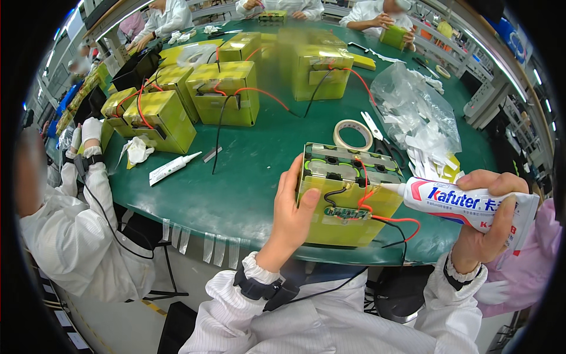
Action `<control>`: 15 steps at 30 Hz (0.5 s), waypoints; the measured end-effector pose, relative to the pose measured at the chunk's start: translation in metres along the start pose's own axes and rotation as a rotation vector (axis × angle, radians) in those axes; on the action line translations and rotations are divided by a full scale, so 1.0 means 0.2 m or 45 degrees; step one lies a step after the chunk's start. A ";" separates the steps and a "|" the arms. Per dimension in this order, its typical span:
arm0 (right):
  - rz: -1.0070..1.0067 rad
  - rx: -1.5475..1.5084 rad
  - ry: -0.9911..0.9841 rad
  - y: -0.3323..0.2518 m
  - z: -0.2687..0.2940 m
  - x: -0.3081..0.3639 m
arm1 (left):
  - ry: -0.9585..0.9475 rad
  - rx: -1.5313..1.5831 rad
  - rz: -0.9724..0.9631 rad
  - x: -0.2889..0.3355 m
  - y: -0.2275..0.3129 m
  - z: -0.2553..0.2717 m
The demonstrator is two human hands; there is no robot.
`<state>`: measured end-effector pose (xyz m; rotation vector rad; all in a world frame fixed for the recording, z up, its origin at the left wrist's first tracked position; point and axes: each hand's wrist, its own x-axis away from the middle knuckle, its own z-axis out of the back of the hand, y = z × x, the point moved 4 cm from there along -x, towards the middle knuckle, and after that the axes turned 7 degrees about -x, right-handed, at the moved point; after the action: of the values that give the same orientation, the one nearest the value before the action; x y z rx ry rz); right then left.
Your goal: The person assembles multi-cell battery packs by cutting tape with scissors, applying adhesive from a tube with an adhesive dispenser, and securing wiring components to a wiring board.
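Note:
A battery pack wrapped in yellow-green stands upright near the table's front edge, its cell tops and metal strips showing. A small green circuit board lies on its near face, with red and black wires. My left hand grips the pack's left side, thumb on the near face, the other fingertips partly hidden. In my right hand is a white glue tube, held sideways. Its nozzle points left at the pack's upper near edge by the wires; whether it touches I cannot tell.
Beyond the pack lie a tape roll, scissors and a clear plastic bag. More wired packs stand at the left and back. Another glue tube lies left. Tape strips hang from the edge; co-workers sit around.

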<state>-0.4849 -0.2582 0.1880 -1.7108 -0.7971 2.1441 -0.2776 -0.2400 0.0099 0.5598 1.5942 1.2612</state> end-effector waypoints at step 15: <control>0.448 0.321 0.152 0.11 0.34 0.05 | 0.095 -0.260 -0.098 -0.01 0.05 0.03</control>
<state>-0.5501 -0.2877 0.1774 -1.9292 -0.1907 2.2140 -0.2737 -0.2359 0.0202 0.3234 1.5109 1.3810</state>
